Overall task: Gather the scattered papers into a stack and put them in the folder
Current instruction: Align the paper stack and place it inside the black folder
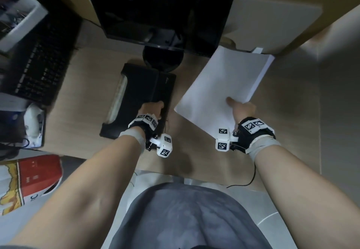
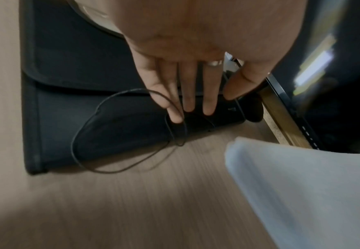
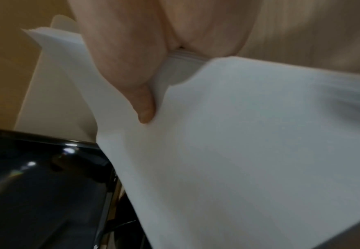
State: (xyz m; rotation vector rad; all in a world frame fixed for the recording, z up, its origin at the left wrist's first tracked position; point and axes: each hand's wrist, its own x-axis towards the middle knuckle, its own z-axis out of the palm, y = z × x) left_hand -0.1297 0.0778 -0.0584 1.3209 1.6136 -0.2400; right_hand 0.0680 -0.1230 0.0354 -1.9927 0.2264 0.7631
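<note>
— Many sheets in that paper stack [image 1: 224, 87]?
— Plenty: floppy, slippery, pinched by the right hand [image 1: 242, 110] at its near edge, at three o'clock from the black folder [image 1: 140, 96].
— Left hand [image 1: 151, 109]?
— Flat-fingered, pressing the folder on the table [image 1: 83, 85].

The head view looks steeply down from above at the desk [image 1: 87, 96], taking in both forearms. The left wrist view sits close behind the left hand [image 2: 187, 70], facing along its fingers to the black folder [image 2: 72, 107]. The right wrist view looks from close under the right hand [image 3: 128, 64] across the paper stack [image 3: 249, 151], which all three views share, blurred in both wrist views.
</note>
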